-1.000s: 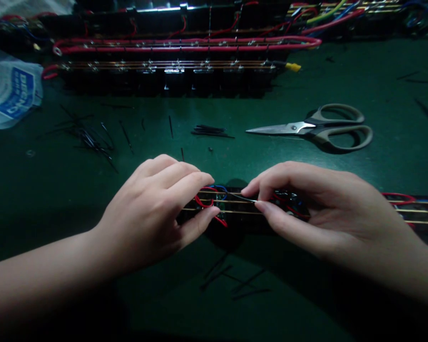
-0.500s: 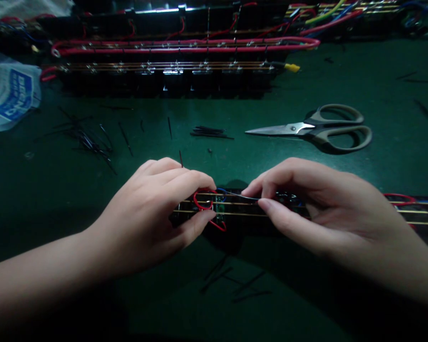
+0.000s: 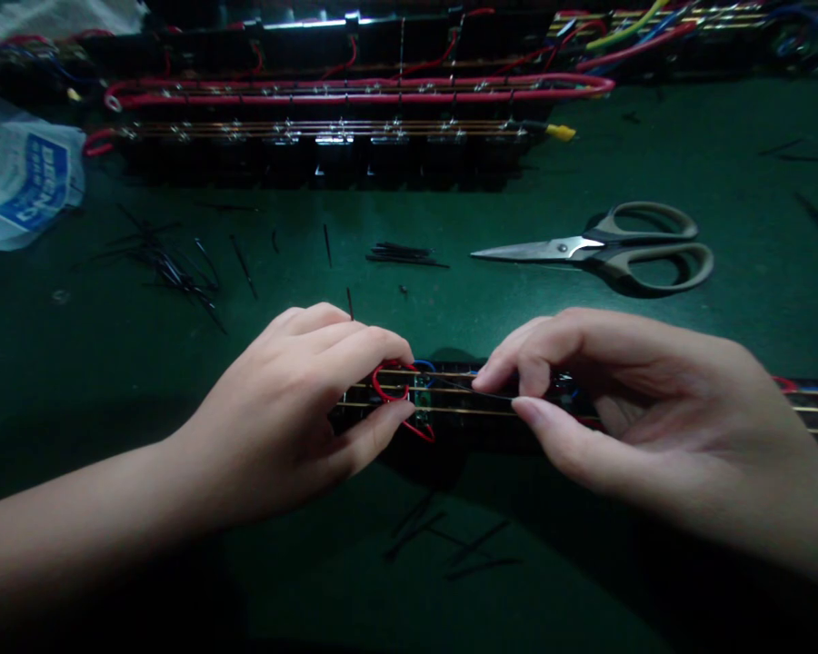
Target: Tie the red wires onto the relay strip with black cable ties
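A long dark strip (image 3: pixel 460 424) with brass-coloured rods lies across the middle, with a small green board (image 3: pixel 423 397) and a red wire loop (image 3: pixel 382 386) on it. My left hand (image 3: pixel 306 400) grips the strip's left part, thumb on the near side and fingers on the far side. Above the strip, my right hand (image 3: pixel 620 409) pinches a thin dark strand (image 3: pixel 491 393) between thumb and fingers. That strand reaches left towards a blue wire (image 3: pixel 423 365) by the board; where it ends is unclear.
Scissors (image 3: pixel 586 247) lie beyond my right hand. Short black ties (image 3: pixel 405 252) are scattered on the green table (image 3: pixel 354 572). Larger wired assemblies (image 3: pixel 327 136) span the back. A plastic bag (image 3: pixel 31 182) is at the left.
My right hand has shifted slightly right and nearer to me, and the strand now slants down more. My left hand has kept its hold almost unmoved.
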A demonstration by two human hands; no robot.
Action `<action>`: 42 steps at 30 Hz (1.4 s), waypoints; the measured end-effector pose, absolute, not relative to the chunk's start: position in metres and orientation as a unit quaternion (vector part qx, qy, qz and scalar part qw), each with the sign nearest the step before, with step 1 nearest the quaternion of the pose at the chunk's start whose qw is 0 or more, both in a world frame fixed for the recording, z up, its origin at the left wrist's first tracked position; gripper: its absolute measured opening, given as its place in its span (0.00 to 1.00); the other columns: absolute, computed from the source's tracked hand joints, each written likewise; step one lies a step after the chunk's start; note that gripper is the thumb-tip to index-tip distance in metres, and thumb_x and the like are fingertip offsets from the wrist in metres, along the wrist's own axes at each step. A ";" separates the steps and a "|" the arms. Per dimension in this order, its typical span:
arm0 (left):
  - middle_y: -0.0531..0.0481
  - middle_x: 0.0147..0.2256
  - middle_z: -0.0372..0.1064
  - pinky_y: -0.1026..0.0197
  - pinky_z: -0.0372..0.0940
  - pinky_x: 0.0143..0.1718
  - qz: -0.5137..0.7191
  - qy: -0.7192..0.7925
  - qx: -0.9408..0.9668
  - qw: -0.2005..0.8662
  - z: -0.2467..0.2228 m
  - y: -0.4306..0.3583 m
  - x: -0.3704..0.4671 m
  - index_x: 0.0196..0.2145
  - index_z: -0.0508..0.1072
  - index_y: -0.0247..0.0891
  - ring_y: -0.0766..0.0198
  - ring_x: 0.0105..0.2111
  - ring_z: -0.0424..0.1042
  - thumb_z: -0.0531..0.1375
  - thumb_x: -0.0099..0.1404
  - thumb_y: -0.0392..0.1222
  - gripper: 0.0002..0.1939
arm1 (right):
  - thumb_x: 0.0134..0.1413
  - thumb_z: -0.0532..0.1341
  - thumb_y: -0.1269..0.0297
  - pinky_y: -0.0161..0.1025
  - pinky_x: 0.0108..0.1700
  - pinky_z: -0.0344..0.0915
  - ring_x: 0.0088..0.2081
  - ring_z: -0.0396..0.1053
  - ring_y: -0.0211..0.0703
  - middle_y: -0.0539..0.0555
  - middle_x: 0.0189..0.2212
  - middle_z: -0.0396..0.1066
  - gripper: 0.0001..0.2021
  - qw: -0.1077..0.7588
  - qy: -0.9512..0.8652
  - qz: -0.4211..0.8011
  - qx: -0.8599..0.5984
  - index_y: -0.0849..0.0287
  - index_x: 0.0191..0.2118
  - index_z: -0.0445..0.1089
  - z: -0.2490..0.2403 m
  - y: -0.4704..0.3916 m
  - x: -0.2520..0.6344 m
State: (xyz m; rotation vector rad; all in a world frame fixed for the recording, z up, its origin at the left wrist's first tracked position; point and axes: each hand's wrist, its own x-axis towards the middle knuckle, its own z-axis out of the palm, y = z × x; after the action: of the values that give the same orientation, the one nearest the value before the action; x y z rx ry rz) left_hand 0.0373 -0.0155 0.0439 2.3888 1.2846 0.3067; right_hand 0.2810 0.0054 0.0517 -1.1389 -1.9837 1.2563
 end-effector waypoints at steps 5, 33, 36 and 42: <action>0.57 0.39 0.74 0.57 0.61 0.43 0.103 0.460 0.857 0.206 0.043 -0.015 0.038 0.45 0.70 0.42 0.63 0.38 0.66 0.57 0.68 0.44 0.09 | 0.52 0.62 0.68 0.33 0.31 0.68 0.32 0.74 0.38 0.47 0.30 0.76 0.04 0.257 -0.730 0.473 -0.421 0.53 0.29 0.69 0.052 0.007 0.282; 0.50 0.40 0.73 0.54 0.61 0.42 0.128 0.444 0.860 0.218 0.038 -0.017 0.039 0.45 0.69 0.39 0.58 0.40 0.69 0.54 0.70 0.42 0.08 | 0.48 0.61 0.72 0.34 0.25 0.64 0.26 0.71 0.38 0.49 0.26 0.75 0.04 0.190 -0.795 0.390 -0.424 0.55 0.30 0.70 0.064 0.004 0.272; 0.50 0.40 0.73 0.54 0.60 0.41 0.124 0.446 0.858 0.222 0.038 -0.016 0.039 0.45 0.69 0.39 0.58 0.40 0.68 0.55 0.70 0.43 0.09 | 0.48 0.60 0.73 0.35 0.25 0.62 0.25 0.69 0.38 0.50 0.26 0.73 0.05 0.173 -0.830 0.339 -0.408 0.57 0.31 0.71 0.067 0.004 0.268; 0.50 0.40 0.73 0.54 0.61 0.40 0.124 0.442 0.859 0.227 0.038 -0.017 0.039 0.45 0.69 0.38 0.58 0.39 0.68 0.54 0.69 0.40 0.09 | 0.46 0.59 0.73 0.39 0.27 0.59 0.26 0.66 0.41 0.51 0.25 0.71 0.04 0.176 -0.877 0.268 -0.358 0.56 0.29 0.68 0.058 0.004 0.261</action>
State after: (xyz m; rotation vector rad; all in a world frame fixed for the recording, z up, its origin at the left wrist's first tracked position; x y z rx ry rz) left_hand 0.0387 -0.0165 0.0378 2.3668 1.2172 0.3426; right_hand 0.2606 0.0042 0.0583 -1.0123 -2.4831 0.7590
